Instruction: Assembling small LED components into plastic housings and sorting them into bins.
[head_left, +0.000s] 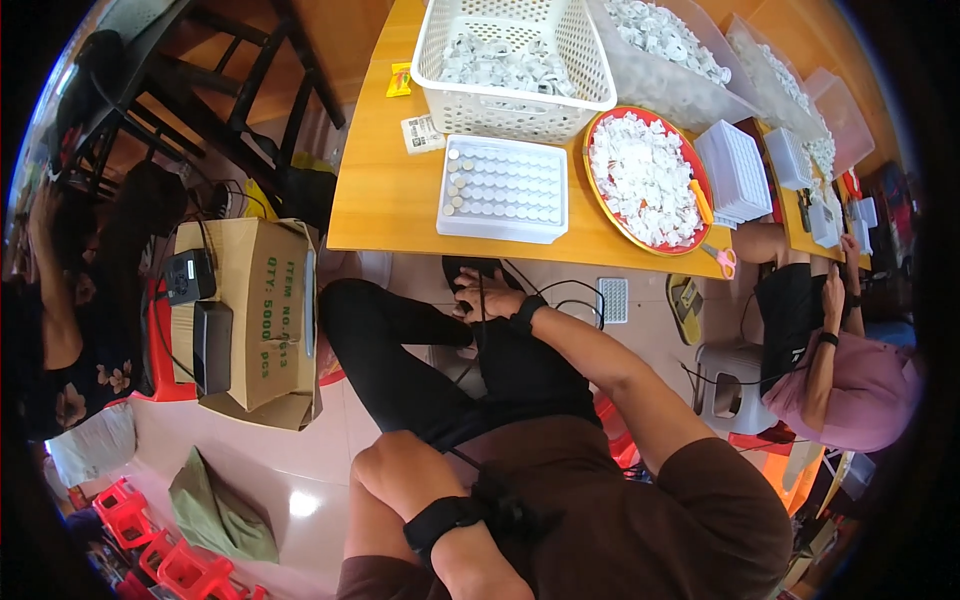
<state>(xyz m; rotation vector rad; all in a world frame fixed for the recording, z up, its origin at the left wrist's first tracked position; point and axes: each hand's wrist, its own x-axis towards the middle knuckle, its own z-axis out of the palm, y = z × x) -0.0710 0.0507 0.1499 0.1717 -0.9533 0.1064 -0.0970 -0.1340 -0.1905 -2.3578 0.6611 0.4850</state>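
Observation:
My right hand [490, 296], with a black band at the wrist, rests on the dark cloth by my knee below the table edge. Its fingers lie spread, and a thin black cable [483, 325] runs across it. My left arm is bent back toward me; past its black watch only part of my left hand [488, 575] shows at the lower edge, with the fingers out of view. Ahead on the table stands a white tray [515, 228] with rows of round pockets. Several small round pieces [455, 180] sit in its left columns.
Behind the tray is a white perforated basket [505, 112] of small parts. A red plate [612, 222] of white pieces, stacked trays [738, 175] and pink-handled scissors [722, 261] lie right. Left stands a cardboard box [285, 320]; at right sits a person in pink [850, 395].

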